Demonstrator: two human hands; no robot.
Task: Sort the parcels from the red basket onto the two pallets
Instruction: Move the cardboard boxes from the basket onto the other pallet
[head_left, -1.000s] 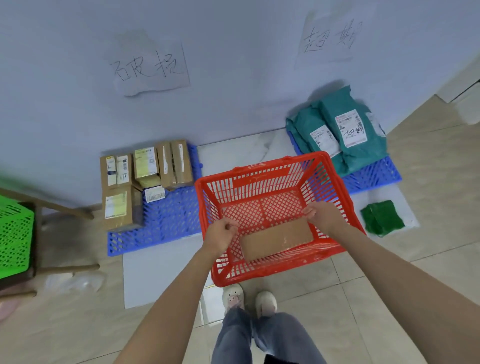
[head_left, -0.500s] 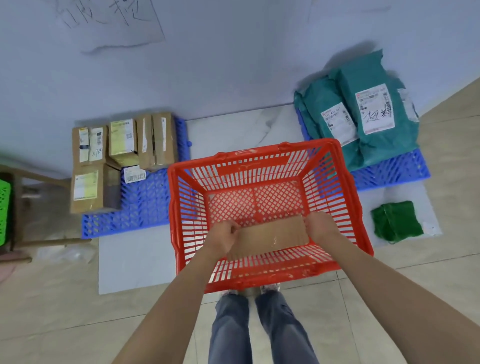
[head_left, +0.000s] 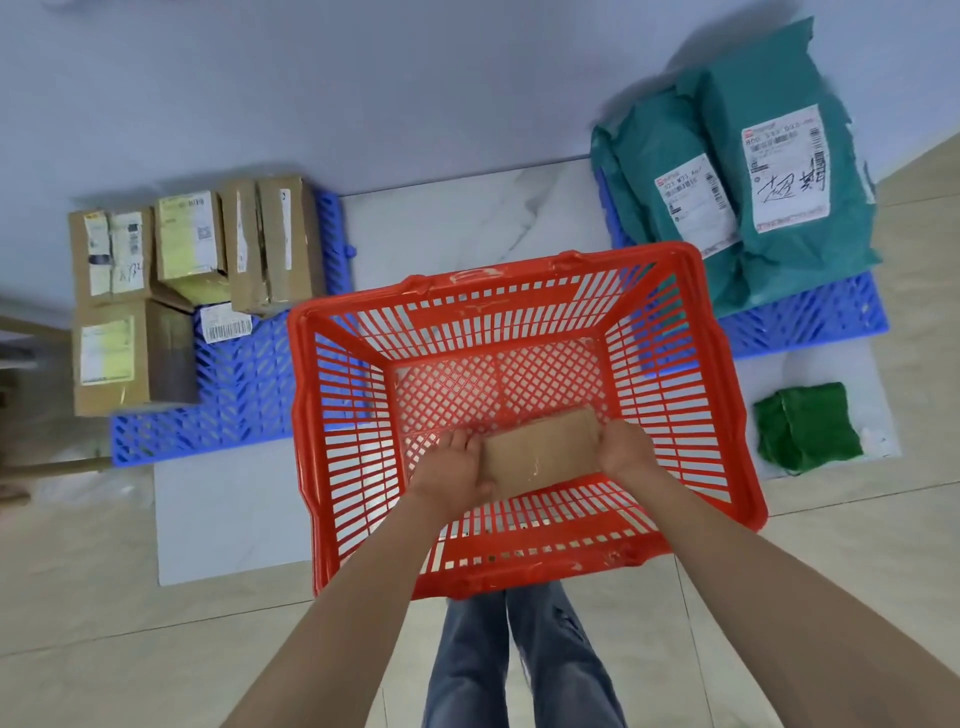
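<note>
A red basket (head_left: 691, 395) stands on the floor in front of me. Inside it lies one flat brown cardboard parcel (head_left: 543, 452). My left hand (head_left: 454, 470) grips its left end and my right hand (head_left: 626, 447) grips its right end. The left blue pallet (head_left: 234, 395) carries several brown cardboard boxes (head_left: 135, 353). The right blue pallet (head_left: 810, 317) carries teal mailer bags (head_left: 779, 182) with white labels.
A small dark green bag (head_left: 805, 426) lies on the white floor tile right of the basket. A wall runs behind both pallets. Wooden furniture legs (head_left: 31, 332) show at the far left. My legs (head_left: 519, 660) are right behind the basket.
The view has tilted down and moved closer to the basket. Both hands have closed in on the ends of the brown parcel and now hold it.
</note>
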